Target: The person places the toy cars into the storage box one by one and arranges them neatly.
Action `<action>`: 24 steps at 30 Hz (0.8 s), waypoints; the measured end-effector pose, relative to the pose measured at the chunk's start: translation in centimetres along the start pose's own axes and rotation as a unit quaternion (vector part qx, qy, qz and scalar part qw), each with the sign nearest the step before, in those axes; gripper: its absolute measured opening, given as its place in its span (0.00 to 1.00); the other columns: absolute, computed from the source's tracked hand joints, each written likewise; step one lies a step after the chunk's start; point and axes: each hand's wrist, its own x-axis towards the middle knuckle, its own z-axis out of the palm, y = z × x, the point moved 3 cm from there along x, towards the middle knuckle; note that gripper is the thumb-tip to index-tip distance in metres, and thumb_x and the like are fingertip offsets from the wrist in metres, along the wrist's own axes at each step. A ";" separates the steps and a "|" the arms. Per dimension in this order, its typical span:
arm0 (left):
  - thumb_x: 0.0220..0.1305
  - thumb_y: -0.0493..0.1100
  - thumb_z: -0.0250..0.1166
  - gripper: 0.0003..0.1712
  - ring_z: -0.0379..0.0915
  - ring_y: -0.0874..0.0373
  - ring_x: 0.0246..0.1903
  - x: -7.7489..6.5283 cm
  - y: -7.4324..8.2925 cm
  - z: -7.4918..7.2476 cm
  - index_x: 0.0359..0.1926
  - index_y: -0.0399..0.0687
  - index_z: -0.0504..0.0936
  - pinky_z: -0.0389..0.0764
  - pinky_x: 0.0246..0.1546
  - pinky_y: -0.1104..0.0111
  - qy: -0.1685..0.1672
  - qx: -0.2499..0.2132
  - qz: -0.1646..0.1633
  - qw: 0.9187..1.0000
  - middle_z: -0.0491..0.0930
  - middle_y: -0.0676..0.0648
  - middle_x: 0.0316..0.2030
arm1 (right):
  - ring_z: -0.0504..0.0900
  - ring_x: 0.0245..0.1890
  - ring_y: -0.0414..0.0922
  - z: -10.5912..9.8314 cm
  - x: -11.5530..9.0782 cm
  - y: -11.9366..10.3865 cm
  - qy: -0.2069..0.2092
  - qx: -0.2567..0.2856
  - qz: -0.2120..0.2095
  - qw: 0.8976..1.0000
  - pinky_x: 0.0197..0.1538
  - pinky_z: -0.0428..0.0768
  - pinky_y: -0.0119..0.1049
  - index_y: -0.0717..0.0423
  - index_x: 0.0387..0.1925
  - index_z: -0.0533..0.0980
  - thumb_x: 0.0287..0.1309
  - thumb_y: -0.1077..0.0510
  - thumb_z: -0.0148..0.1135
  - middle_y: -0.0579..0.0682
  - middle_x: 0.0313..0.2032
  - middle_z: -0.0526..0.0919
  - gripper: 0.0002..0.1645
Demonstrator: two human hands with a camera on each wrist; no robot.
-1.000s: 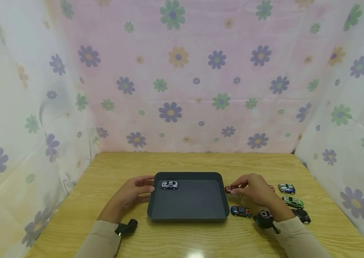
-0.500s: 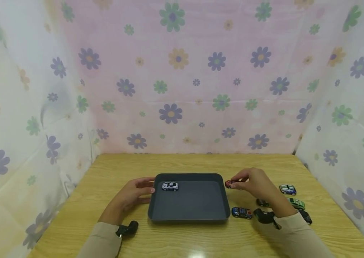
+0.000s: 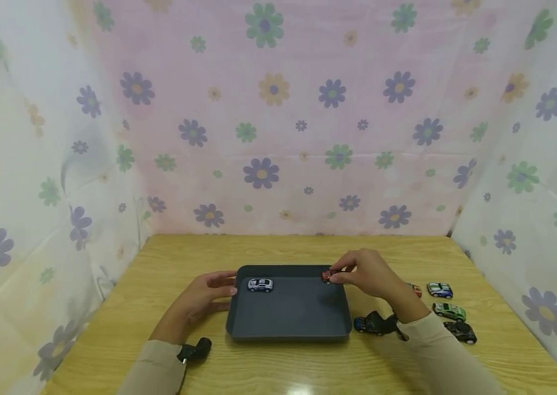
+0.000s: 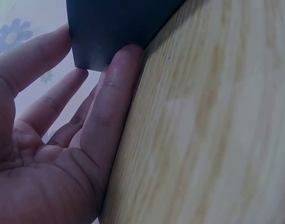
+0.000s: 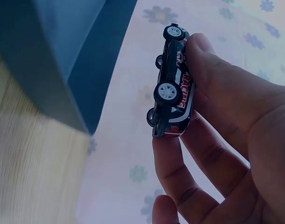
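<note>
Fingers of the left hand [image 3: 194, 302] are resting apart against a dark grey tray [image 3: 288, 312]; a white toy car [image 3: 260, 285] is sitting inside, towards the far left; fingers of the right hand [image 3: 369, 274] are pinching a red-and-black car [image 5: 182, 86], white-wheeled, lettered RACING, in the air at the tray's far right corner

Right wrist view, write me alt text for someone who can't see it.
A right hand holds a small toy car by its body, its pale wheels facing left and "RACING" lettered on its side. The corner of a dark tray fills the upper left. Flower-print cloth and a wood-grain table lie behind.
</note>
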 end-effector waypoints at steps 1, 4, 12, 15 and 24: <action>0.66 0.42 0.73 0.41 0.78 0.48 0.60 0.0 0.0 0.0 0.76 0.44 0.67 0.87 0.55 0.53 0.001 0.000 -0.001 1.000 0.68 0.33 0.72 | 0.82 0.38 0.38 0.2 0.2 -0.2 -0.002 0.001 -0.003 1.000 0.35 0.82 0.32 0.42 0.44 0.90 0.60 0.49 0.75 0.42 0.45 0.89 0.11; 0.66 0.42 0.73 0.41 0.78 0.48 0.60 0.1 0.0 0.0 0.76 0.45 0.67 0.87 0.55 0.53 0.001 0.002 -0.002 1.000 0.68 0.33 0.72 | 0.81 0.37 0.38 0.8 0.8 -0.7 -0.009 0.001 -0.010 1.000 0.35 0.81 0.32 0.42 0.44 0.90 0.60 0.48 0.75 0.41 0.45 0.89 0.11; 0.67 0.42 0.73 0.40 0.78 0.48 0.60 0.1 -0.1 -0.1 0.76 0.45 0.67 0.87 0.55 0.53 -0.001 0.005 -0.001 1.000 0.68 0.33 0.72 | 0.83 0.38 0.36 2.4 2.4 -2.1 -0.035 0.020 -0.030 0.999 0.35 0.83 0.31 0.44 0.43 0.90 0.61 0.49 0.74 0.40 0.42 0.89 0.10; 0.66 0.42 0.73 0.41 0.79 0.48 0.60 0.1 -0.1 -0.1 0.76 0.45 0.67 0.87 0.55 0.53 0.001 0.006 -0.001 1.000 0.68 0.33 0.72 | 0.83 0.37 0.36 3.2 3.0 -2.6 -0.042 0.013 -0.036 0.998 0.34 0.82 0.31 0.44 0.43 0.90 0.61 0.49 0.75 0.39 0.41 0.89 0.10; 0.66 0.42 0.73 0.41 0.79 0.47 0.60 0.0 0.0 0.0 0.76 0.44 0.67 0.87 0.55 0.53 0.000 0.005 0.000 1.000 0.68 0.33 0.72 | 0.83 0.36 0.35 5.3 4.3 -3.7 -0.050 0.006 -0.041 0.998 0.34 0.82 0.31 0.43 0.42 0.91 0.60 0.49 0.76 0.38 0.39 0.89 0.09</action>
